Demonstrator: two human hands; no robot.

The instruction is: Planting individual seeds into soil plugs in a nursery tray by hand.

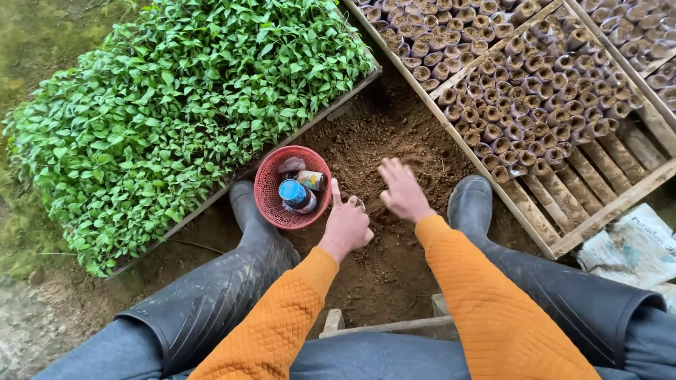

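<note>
A: Head view: our left hand (346, 226) curled, thumb up, pinching something small, cannot tell what; red basket (271, 190) at its 10 o'clock.
B: Right hand (403, 191) spread flat, empty, on the soil pile (394, 141). We're working soil; filled seedling tubes (535, 91) at 1 o'clock.

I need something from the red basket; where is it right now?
In the head view, the red basket sits on the soil left of centre, just beyond the left hand, between the left boot and the seedling tray.

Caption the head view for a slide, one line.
Both hands, left and right, over loose soil beside a red basket, between seedlings and potting tubes.
</note>
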